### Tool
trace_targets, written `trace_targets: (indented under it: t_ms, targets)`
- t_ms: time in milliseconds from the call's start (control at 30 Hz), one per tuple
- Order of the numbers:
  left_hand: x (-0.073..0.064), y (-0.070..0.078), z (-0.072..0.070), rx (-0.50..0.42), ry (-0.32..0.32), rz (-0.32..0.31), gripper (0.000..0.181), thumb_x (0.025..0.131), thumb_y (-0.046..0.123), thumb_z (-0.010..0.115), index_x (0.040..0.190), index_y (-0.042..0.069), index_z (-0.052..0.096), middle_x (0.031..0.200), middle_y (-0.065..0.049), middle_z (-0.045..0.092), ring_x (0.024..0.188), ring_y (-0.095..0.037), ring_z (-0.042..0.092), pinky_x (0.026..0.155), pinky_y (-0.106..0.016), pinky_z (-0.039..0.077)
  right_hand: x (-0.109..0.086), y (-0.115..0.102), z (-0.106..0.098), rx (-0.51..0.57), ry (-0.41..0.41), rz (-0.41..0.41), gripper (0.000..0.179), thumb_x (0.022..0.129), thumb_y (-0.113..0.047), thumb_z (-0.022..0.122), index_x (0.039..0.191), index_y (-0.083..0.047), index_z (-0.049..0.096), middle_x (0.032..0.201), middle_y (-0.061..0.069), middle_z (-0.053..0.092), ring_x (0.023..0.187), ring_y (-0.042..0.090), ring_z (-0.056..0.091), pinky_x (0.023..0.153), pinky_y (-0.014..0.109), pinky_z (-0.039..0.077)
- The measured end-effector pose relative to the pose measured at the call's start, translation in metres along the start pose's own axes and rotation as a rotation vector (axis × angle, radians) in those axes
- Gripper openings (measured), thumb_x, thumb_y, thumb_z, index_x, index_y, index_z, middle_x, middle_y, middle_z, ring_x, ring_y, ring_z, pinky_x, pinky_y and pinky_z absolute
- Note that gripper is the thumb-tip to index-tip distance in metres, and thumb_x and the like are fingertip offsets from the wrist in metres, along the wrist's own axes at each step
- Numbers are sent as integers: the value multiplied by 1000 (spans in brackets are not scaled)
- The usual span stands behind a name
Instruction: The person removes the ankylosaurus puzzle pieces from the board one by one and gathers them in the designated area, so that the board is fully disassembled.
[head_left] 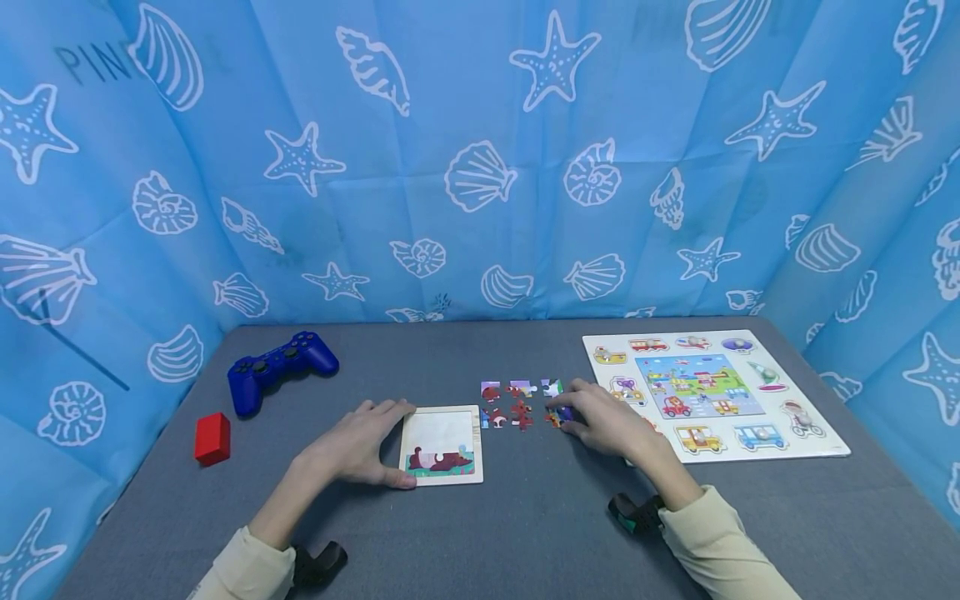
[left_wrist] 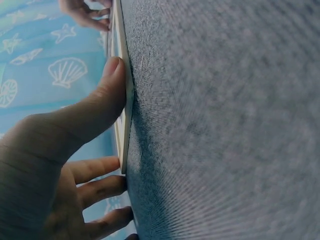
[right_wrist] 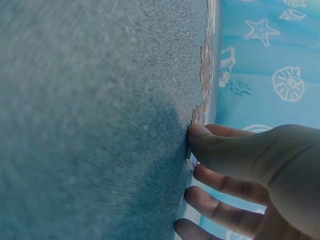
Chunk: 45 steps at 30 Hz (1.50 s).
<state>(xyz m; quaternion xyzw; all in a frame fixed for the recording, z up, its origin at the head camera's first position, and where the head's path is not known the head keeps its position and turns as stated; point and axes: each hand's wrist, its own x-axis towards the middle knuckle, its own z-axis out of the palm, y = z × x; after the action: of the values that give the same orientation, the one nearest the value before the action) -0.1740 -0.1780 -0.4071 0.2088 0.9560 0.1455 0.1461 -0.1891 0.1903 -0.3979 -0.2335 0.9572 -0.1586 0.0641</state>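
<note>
My left hand point(head_left: 360, 446) grips a small wooden puzzle tray point(head_left: 479, 442) from its left side, thumb on the near rim and fingers at the far left corner. Joined pieces point(head_left: 444, 462) with a brown animal on green fill the tray's near row; the rest of its floor is bare white. To the right, loose jigsaw pieces point(head_left: 521, 412) lie in two rows. My right hand point(head_left: 611, 421) pinches a purple and orange puzzle piece point(right_wrist: 192, 160) at the right end of the near row, low over the table. Its thumb and fingers partly cover that piece.
A large white peg puzzle board point(head_left: 817, 446) with vehicle pictures lies at right, partly behind my right hand. At left are a blue game controller point(head_left: 281, 367) and a red block point(head_left: 213, 438). A blue shell-patterned curtain point(head_left: 480, 242) hangs behind the grey table point(head_left: 525, 533).
</note>
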Motion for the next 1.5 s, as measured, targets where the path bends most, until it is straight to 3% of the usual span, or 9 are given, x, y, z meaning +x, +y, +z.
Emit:
trace_targets:
  t_ms: [433,867,1100,1300,1500]
  targets:
    - [-2,0,-1,0,-21,26,105,74,63,83,154,9,42,158,-21,44,138,-45,46,111,-71,37,-4,-1,-4,12,62,-40,35,89,-9,77,124,-11,74,108,7,65,96,20,61,81,41,53]
    - [-2,-1,0,7,-17,19,105,74,63,84,154,9,42,159,-21,44,139,-45,45,112,-71,36,-1,-17,-8,37,107,-58,36,92,-18,76,127,-14,71,119,12,67,106,27,65,86,47,57]
    - [-1,0,0,11,-23,5,105,74,63,83,155,10,41,160,-20,43,141,-45,43,113,-71,35,7,-33,-8,68,113,-89,39,91,-19,78,128,-11,71,112,11,67,93,21,60,74,33,49]
    - [0,0,0,10,-34,-3,105,74,63,83,155,11,41,160,-20,42,142,-46,42,113,-71,34,16,-53,-3,83,106,-134,39,92,-20,77,129,-11,70,114,11,67,89,18,56,67,28,45]
    - [1,0,1,9,-44,-9,104,75,63,83,155,12,41,161,-20,41,143,-48,41,114,-72,33,26,-76,6,93,86,-223,35,92,-18,76,127,-11,71,113,11,68,90,20,60,71,30,48]
